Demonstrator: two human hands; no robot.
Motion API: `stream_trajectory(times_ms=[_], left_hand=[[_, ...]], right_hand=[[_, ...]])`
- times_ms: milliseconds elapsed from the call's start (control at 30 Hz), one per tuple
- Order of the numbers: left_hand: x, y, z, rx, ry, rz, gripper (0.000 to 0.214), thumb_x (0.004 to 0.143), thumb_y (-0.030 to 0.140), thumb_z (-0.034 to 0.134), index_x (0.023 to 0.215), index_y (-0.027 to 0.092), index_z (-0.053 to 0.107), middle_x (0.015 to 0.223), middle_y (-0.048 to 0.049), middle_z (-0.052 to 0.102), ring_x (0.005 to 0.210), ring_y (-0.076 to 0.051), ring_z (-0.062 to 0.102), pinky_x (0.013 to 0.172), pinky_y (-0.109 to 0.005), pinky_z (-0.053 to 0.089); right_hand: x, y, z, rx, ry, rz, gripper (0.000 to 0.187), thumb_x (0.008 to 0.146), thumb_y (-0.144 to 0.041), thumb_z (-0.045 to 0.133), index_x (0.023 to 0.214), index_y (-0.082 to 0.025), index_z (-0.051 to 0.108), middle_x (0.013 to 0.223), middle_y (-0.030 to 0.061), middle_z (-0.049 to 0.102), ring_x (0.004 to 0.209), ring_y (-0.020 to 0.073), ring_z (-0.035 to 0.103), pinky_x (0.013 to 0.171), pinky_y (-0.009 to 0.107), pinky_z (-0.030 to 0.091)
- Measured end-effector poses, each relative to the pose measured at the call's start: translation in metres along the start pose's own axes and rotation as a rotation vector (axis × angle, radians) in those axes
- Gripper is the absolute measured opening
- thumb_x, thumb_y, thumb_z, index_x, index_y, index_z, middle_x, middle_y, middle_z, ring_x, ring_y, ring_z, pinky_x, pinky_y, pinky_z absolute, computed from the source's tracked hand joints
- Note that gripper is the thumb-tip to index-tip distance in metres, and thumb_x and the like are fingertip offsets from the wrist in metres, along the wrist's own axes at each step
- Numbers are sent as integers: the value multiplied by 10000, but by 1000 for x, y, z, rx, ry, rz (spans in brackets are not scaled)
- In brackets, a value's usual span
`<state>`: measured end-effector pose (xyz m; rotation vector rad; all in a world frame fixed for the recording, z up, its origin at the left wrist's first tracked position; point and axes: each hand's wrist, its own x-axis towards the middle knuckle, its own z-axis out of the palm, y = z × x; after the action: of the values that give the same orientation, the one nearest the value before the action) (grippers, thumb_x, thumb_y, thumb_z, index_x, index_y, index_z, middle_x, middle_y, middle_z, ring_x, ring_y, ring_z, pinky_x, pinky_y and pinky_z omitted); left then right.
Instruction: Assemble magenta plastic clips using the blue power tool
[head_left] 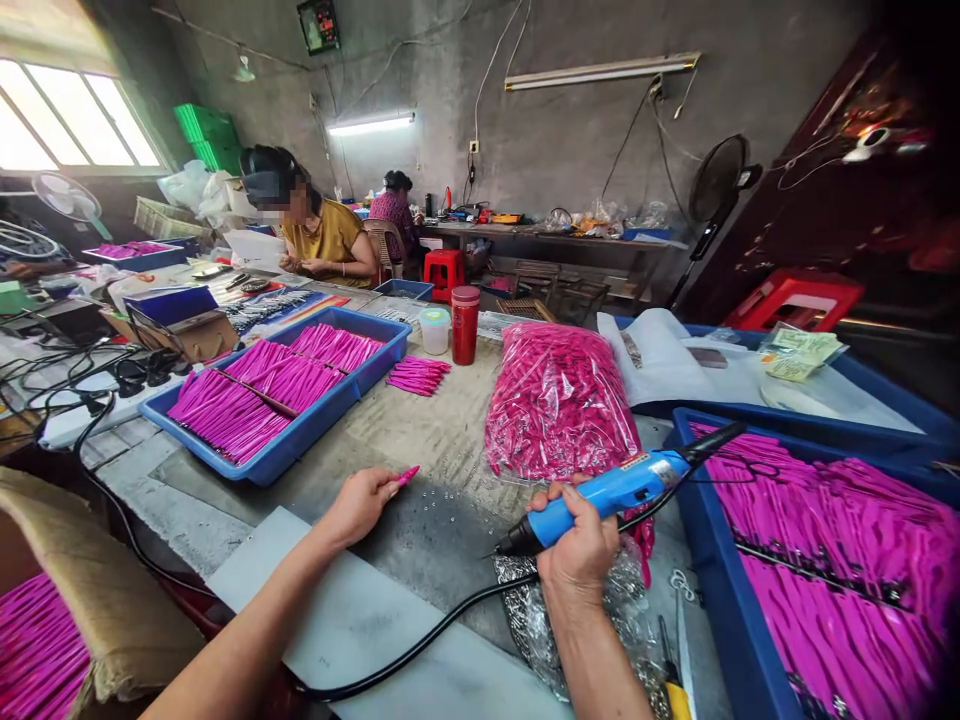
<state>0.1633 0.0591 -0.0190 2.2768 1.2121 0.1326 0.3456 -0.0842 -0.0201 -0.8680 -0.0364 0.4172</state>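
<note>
My left hand is closed on a slim pink piece that sticks out past its fingers, low over the worn table. To its right, my right hand is wrapped round a blue electric screwdriver held slantwise, dark tip pointing down-left at the table, black cable trailing toward me. Small shiny screws lie scattered between the two hands. A clear bag of pink pieces rests just beyond my right hand.
A blue tray of pink pieces sits at left, another blue tray at right. A small pile of pink pieces, a red cup and a plastic tub stand behind. Two seated people work farther back.
</note>
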Motion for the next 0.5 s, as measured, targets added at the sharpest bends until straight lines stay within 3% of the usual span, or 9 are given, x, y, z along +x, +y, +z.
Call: stream_trajectory(times_ms=[300, 500], left_hand=[[3, -4, 0, -21, -27, -5, 334, 774, 359, 358, 749, 182, 640, 615, 30, 575, 652, -164, 531, 594, -233, 386], [-2, 1, 4, 48, 16, 56, 288, 815, 309, 385, 832, 199, 650, 767, -3, 636, 741, -162, 570, 672, -237, 425]], right_hand=[[2, 2, -1, -9, 1, -9, 314, 566, -275, 625, 814, -195, 450, 501, -82, 497, 415, 112, 501, 440, 232, 413], [1, 2, -1, -10, -14, -19, 307, 579, -264, 627, 823, -198, 453, 516, -82, 504, 418, 115, 504, 441, 240, 416]])
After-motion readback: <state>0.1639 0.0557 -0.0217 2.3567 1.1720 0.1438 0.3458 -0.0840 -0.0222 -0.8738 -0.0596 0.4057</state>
